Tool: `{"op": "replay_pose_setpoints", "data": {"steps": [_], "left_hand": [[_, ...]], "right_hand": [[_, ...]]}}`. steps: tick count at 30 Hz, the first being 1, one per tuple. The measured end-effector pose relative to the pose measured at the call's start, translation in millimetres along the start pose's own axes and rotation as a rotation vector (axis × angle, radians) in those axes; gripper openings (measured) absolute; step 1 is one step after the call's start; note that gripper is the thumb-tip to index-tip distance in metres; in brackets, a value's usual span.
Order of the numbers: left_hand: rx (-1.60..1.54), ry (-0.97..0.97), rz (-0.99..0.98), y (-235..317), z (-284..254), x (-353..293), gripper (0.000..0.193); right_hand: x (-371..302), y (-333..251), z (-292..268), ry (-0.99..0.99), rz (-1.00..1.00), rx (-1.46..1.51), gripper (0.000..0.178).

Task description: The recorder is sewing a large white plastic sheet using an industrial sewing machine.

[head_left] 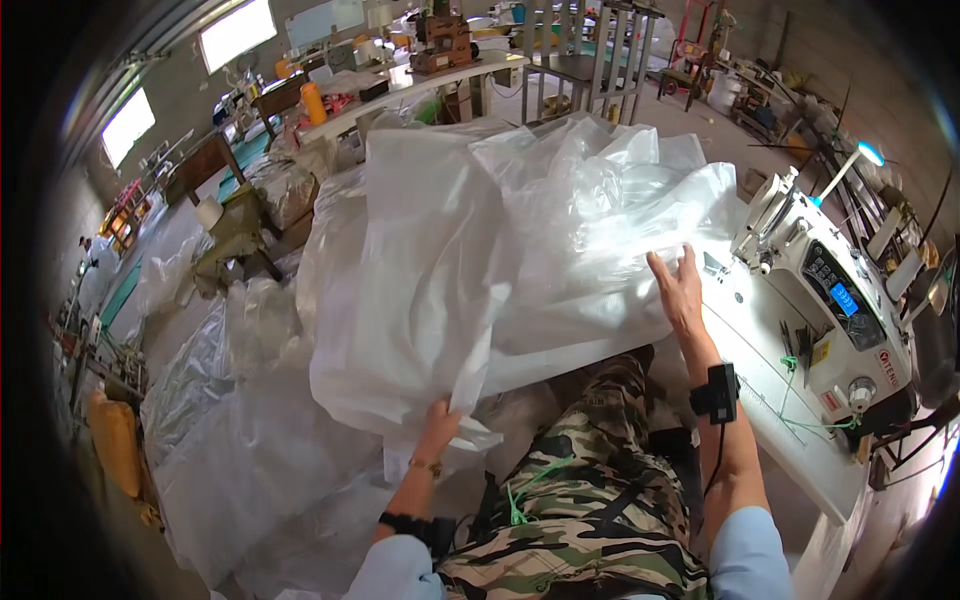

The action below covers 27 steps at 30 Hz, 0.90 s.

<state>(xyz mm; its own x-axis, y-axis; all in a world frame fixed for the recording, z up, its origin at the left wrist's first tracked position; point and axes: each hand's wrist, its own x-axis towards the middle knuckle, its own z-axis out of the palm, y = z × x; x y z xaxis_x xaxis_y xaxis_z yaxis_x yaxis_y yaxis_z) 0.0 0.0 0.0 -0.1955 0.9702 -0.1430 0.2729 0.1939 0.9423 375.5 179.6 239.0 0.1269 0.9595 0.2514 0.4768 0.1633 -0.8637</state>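
Observation:
A big translucent white plastic sheet (430,250) spreads in loose folds in front of me, over my knees and up to the sewing table. My left hand (437,430) is closed on a gathered edge of it, low and left of my lap. Further right, my right hand (680,292) has its fingers apart and rests at the sheet's right part, close to the sewing machine's needle area; whether it presses on the plastic I cannot tell. The white sewing machine (835,290) stands on the right, its lamp lit and its small blue display on.
The white sewing table (770,385) runs along my right, with green thread (790,370) on it. More plastic sheeting (250,450) is heaped on the left. Behind stand a wooden chair (225,215), a long bench with a brown machine (440,45), and a metal frame (585,65).

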Motion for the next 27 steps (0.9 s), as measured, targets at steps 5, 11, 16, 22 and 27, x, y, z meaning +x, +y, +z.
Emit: {"op": "replay_pose_setpoints", "data": {"steps": [5, 11, 16, 22, 27], "left_hand": [[-0.880, -0.050, -0.160, 147.3, -57.1, -101.7, 0.046], [-1.040, -0.836, -0.063, 167.1, -33.8, -129.5, 0.027], [-0.851, -1.050, -0.066, 195.7, -16.6, -101.8, 0.025], [-1.176, -0.407, -0.090, 217.0, -38.8, -93.4, 0.024], [-1.120, 0.056, 0.038, 212.8, -75.0, -41.7, 0.024]], "right_hand": [[66.9, -4.4, 87.4, 0.272, 0.064, -0.181, 0.092], [55.3, 30.1, 268.3, 0.034, -0.685, -0.033, 0.067], [-153.0, -41.2, 338.8, -1.096, -0.563, 0.324, 0.063], [-157.2, -154.6, 322.3, -1.641, -0.627, 1.107, 0.045], [-72.3, -116.1, 220.5, -1.245, -0.004, 0.621, 0.057]]}}
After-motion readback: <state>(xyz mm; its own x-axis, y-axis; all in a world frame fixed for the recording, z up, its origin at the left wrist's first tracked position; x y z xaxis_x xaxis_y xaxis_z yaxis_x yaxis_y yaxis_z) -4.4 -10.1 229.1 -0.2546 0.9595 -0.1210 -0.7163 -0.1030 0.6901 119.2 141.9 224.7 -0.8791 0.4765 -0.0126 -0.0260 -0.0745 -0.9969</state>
